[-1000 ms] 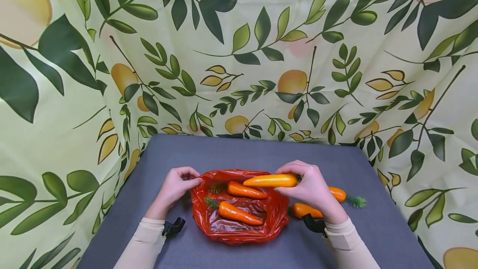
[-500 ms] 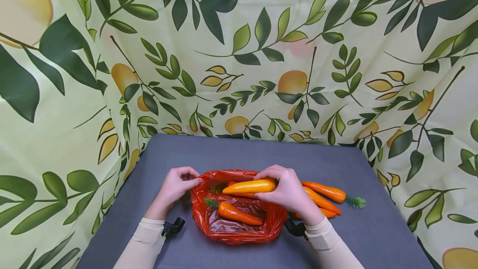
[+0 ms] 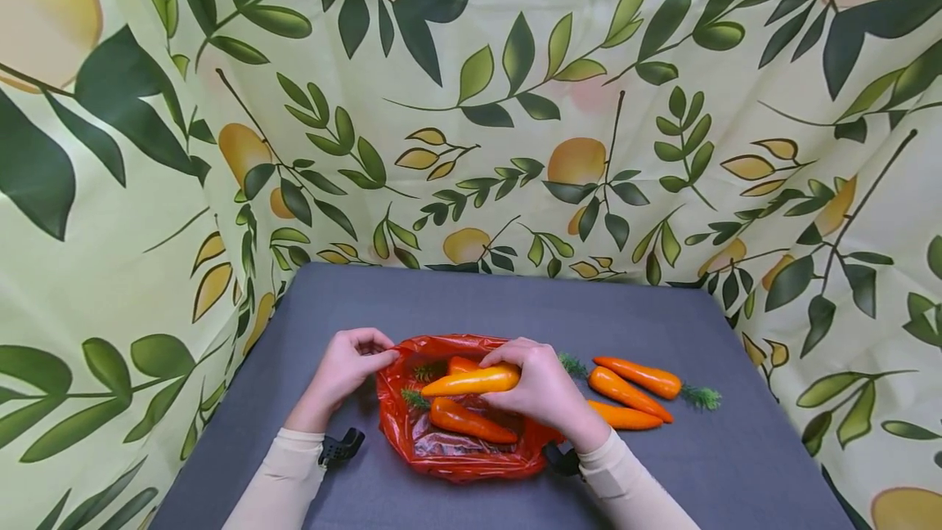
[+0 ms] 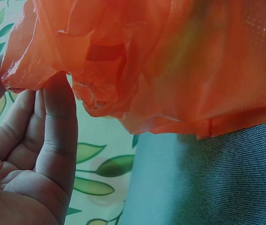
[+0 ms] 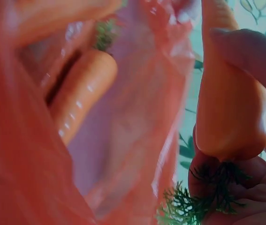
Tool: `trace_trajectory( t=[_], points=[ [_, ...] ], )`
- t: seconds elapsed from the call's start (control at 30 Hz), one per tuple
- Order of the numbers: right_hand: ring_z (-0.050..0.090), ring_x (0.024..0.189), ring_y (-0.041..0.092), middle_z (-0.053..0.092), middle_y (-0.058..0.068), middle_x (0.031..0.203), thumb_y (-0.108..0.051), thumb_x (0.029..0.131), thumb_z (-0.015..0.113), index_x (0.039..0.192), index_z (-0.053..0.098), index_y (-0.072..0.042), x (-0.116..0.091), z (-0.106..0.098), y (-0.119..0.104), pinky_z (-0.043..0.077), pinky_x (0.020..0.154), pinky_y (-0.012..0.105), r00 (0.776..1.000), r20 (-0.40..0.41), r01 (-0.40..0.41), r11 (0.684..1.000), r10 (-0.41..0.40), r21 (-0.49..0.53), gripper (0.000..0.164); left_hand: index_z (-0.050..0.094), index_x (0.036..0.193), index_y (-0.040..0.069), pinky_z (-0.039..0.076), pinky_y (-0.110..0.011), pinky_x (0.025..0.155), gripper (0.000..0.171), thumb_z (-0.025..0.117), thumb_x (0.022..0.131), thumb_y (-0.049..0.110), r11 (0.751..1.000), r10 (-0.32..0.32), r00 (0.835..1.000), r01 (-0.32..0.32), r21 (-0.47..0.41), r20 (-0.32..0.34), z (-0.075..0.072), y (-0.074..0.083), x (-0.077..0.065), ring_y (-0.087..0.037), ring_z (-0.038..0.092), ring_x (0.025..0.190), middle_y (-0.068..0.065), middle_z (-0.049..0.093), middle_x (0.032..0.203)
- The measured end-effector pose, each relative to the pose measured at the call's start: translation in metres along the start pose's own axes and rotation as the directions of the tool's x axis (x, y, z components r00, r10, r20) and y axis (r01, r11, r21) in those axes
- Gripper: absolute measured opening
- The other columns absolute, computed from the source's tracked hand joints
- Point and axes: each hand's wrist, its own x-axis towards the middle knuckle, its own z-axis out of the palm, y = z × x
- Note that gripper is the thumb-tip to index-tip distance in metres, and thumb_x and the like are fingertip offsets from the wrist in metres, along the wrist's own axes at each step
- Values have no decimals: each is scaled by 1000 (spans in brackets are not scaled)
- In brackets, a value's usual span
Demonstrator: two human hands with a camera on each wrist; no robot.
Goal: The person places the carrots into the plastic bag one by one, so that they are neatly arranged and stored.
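A red plastic bag [image 3: 471, 469] lies with its mouth spread on the table, two orange carrots inside. The nearer carrot [image 3: 471, 422] shows almost whole; the farther carrot [image 3: 459, 365] is mostly covered by what my right hand [image 3: 545, 387] holds. That hand grips a yellow-orange carrot [image 3: 471, 381] by its thick end, tip pointing left, above the bag's opening. In the right wrist view the held carrot [image 5: 231, 103] has its green top down by the palm. My left hand [image 3: 353, 366] pinches the bag's left rim between thumb and fingers; the left wrist view shows the bag's film [image 4: 109, 61] there.
Right of the bag lie several orange carrots [image 3: 629, 395] on the grey table [image 3: 412, 293], one with its green top [image 3: 701, 397] pointing right. A cloth with a leaf and fruit print [image 3: 515, 186] hangs behind and at both sides.
My right hand has moved left with the yellow-orange carrot, from the bag's right rim to over its middle. More of the loose carrots at right now show. My left hand stays on the rim.
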Motion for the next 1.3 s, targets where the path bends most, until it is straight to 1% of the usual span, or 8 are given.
trace_trajectory(
  t=[0.1, 0.23, 0.3, 0.67, 0.87, 1.0, 1.2, 1.3],
  points=[
    [65, 93, 6, 78, -16, 102, -21, 77, 104, 108, 85, -26, -1, 9, -1, 59, 80, 26, 999, 30, -19, 1000, 19, -14, 37, 83, 101, 8, 62, -39, 67, 8, 86, 97, 13, 1000, 7, 1000, -7, 7, -2, 0, 1, 0, -21, 66, 72, -9, 77, 89],
    [65, 92, 4, 78, -19, 102, -27, 78, 103, 107, 84, -28, -2, 19, 0, 59, 82, 26, 996, 67, -53, 998, 55, -43, 35, 83, 102, 8, 62, -40, 67, 8, 86, 97, 13, 1000, 7, 1000, -7, 3, 1, 0, 2, -1, -20, 65, 72, -9, 77, 89],
    [66, 92, 4, 78, -18, 102, -28, 78, 103, 106, 83, -28, -2, 23, 2, 59, 83, 27, 996, 73, -46, 997, 51, -61, 34, 83, 102, 7, 62, -39, 67, 8, 86, 97, 13, 1000, 6, 1000, -6, -3, 3, 0, 2, -1, -20, 65, 72, -8, 77, 89],
    [64, 86, 3, 79, -14, 100, -29, 78, 103, 103, 82, -27, -6, 43, 17, 57, 78, 24, 988, 120, -91, 995, 96, -47, 33, 82, 100, 7, 61, -38, 66, 8, 86, 96, 13, 1000, -5, 1000, 5, -2, -5, 0, 2, 0, -20, 65, 71, -8, 77, 87],
    [60, 78, 3, 74, -15, 95, -31, 80, 101, 101, 78, -29, -6, 47, 21, 53, 75, 24, 982, 156, -93, 994, 102, -59, 32, 82, 100, 7, 60, -37, 65, 8, 86, 96, 12, 1000, -7, 1000, 7, 6, -8, 0, 1, 0, -19, 64, 71, -8, 76, 87],
    [59, 78, 3, 72, -16, 92, -33, 80, 101, 100, 77, -28, -6, 47, 22, 52, 75, 25, 979, 170, -104, 992, 116, -77, 33, 82, 100, 8, 61, -39, 66, 8, 86, 96, 13, 1000, -6, 1000, 6, 1, -5, 1, 1, -1, -20, 65, 71, -8, 76, 88],
    [60, 78, 2, 75, -16, 93, -42, 84, 99, 102, 81, -26, -7, 48, 27, 54, 76, 26, 968, 204, -129, 988, 144, -86, 30, 83, 101, 8, 61, -37, 67, 8, 86, 96, 13, 1000, -10, 1000, 10, 1, -7, 0, 1, -1, -22, 65, 73, -8, 77, 89],
    [61, 79, 2, 76, -15, 94, -46, 86, 97, 103, 82, -25, -7, 49, 29, 55, 77, 27, 963, 222, -139, 987, 154, -80, 31, 83, 101, 8, 59, -34, 66, 8, 86, 96, 13, 1000, -12, 1000, 12, 1, -9, 0, 2, -1, -22, 64, 74, -8, 76, 89]
  ],
)
